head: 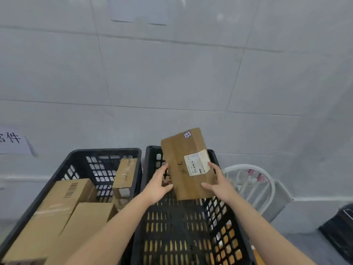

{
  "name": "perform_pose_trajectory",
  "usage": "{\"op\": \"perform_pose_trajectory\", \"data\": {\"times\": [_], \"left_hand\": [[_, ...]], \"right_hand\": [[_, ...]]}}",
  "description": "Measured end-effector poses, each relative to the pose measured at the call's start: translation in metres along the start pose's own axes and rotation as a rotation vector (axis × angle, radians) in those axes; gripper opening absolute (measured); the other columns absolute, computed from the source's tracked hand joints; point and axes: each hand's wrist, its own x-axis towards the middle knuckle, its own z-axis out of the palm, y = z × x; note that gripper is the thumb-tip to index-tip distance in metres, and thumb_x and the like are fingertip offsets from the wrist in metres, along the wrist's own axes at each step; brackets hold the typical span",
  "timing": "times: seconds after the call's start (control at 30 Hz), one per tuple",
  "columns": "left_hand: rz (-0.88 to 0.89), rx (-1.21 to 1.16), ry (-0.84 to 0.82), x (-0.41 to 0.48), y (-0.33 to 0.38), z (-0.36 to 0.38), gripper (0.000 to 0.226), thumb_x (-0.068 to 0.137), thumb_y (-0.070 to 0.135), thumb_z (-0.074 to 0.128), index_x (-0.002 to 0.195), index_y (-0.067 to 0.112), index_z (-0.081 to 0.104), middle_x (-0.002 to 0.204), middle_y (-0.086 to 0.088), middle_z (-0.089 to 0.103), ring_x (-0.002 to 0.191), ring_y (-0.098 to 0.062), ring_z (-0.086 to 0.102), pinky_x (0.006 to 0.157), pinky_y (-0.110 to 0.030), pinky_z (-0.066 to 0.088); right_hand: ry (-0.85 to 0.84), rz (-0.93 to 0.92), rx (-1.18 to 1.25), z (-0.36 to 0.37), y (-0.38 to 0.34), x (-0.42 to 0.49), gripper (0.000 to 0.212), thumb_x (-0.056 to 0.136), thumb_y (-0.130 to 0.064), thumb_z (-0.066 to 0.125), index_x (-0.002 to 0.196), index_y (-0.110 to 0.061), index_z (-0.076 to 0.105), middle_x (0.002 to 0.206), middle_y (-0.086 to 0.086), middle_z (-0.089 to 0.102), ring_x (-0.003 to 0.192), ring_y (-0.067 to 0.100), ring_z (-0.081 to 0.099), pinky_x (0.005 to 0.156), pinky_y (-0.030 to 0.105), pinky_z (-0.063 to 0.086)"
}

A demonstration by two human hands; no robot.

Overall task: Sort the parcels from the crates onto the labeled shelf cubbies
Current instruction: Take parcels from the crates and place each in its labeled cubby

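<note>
While it is held clear of the right crate (pixel 191 226), item: one flat brown parcel (pixel 177 150), shipping label (pixel 196 163) on its face, small numbered sticker (pixel 187 134) at the far corner.

Hazards: both grips sit at the near end, so the long far end could tip or slide free and drop back into the crate if one hand lets go early. The sticker's number is blurred, possibly 23; a misreading would send it to the wrong cubby. No shelf in view.

Position: parcel raised between both hands, above the crate's far half.

Left hand (pixel 159 185): thumb at the near left edge, fingers along that edge, apparently pinching.

Right hand (pixel 217 185): thumb on the face, fingers behind the right edge, gripping.

Left crate (pixel 107 150): holds several boxes (pixel 63 197).
</note>
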Motion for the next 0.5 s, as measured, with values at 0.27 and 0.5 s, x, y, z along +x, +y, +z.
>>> {"op": "perform_pose_trajectory", "data": {"times": [0.27,0.5], "left_hand": [[0.068,-0.090,-0.068,-0.060,0.006,-0.009,0.088,0.096,0.018,0.062,0.155,0.042,0.001,0.162,0.010,0.017,0.148,-0.018,0.024,0.121,-0.041,0.022],[0.161,-0.279,-0.111,-0.087,0.018,-0.020,0.088,0.095,0.033,0.064,0.147,0.061,0.000,0.160,0.012,0.019,0.145,-0.013,0.026,0.121,-0.045,0.025]], "right_hand": [[-0.012,0.014,0.362,0.011,-0.021,-0.074,0.077,0.087,-0.014,0.072,0.140,-0.046,0.026,0.119,-0.007,0.048,0.108,0.015,0.054,0.070,0.031,0.059],[-0.012,-0.026,0.487,0.010,-0.022,-0.113,0.075,0.079,-0.032,0.074,0.137,-0.049,0.030,0.137,0.009,0.043,0.121,0.029,0.052,0.082,0.050,0.059]]}}
